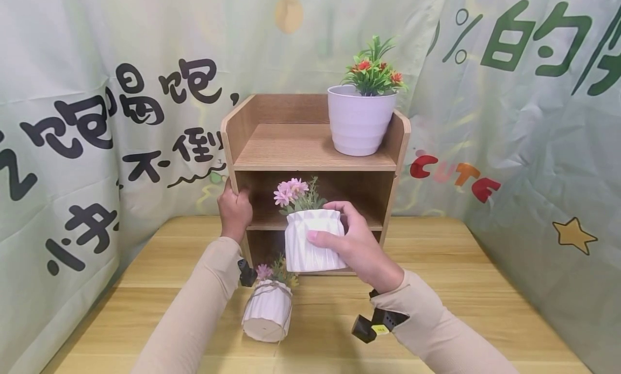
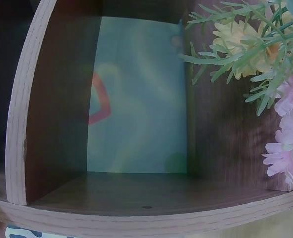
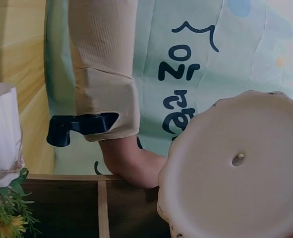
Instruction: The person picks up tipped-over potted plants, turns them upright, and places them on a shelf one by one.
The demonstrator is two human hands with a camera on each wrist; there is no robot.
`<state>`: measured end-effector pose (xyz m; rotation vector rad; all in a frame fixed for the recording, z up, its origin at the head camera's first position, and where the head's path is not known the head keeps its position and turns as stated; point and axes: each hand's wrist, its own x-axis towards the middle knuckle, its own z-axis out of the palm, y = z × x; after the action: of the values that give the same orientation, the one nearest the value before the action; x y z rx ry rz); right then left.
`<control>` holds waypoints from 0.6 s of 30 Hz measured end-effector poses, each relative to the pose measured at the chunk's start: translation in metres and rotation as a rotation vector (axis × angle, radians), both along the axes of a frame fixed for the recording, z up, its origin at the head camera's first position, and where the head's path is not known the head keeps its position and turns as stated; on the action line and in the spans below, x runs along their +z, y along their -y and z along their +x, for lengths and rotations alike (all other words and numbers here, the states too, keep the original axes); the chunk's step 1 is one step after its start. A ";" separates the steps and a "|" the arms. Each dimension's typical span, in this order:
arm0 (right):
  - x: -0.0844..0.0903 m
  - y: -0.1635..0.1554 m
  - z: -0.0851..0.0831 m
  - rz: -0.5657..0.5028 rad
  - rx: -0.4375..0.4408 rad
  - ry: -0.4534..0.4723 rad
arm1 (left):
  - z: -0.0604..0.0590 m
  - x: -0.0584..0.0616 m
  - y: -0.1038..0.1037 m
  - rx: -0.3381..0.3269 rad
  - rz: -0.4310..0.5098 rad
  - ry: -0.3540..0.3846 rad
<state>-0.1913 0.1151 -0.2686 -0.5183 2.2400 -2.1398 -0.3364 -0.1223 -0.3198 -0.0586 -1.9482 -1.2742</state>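
My right hand (image 1: 346,239) grips a white ribbed pot (image 1: 305,244) with pink flowers (image 1: 290,192), held in front of the wooden shelf unit's (image 1: 310,147) middle opening. The right wrist view looks up at the pot's round underside (image 3: 238,166). My left hand (image 1: 234,209) grips the shelf's left side panel at middle height. A second white ribbed pot (image 1: 268,312), tied with twine, lies tipped toward me on the table (image 1: 461,309) below my left forearm. In the left wrist view, pink flowers (image 2: 287,148) and green sprigs show at the right of the shelf interior (image 2: 136,188).
A lavender pot (image 1: 360,120) with red and orange flowers stands on the shelf's top board at the right. Printed fabric backdrops (image 1: 73,120) close in the table on the left, back and right. The shelf sits at the table's far edge.
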 end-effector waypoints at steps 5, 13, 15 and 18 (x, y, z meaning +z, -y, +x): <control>0.005 0.001 0.001 -0.008 0.008 -0.021 | 0.002 0.001 -0.001 0.001 0.007 -0.006; 0.014 0.001 0.000 0.003 -0.007 -0.088 | 0.002 0.001 -0.001 -0.001 0.005 -0.008; 0.016 0.000 -0.001 0.000 -0.009 -0.101 | 0.002 0.001 -0.001 -0.002 0.004 -0.011; 0.018 0.000 -0.002 0.003 -0.016 -0.116 | 0.002 0.000 0.000 -0.001 0.007 -0.017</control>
<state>-0.1931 0.1155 -0.2508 -0.6429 2.3116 -2.1676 -0.3348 -0.1222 -0.3193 -0.0671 -1.9294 -1.2766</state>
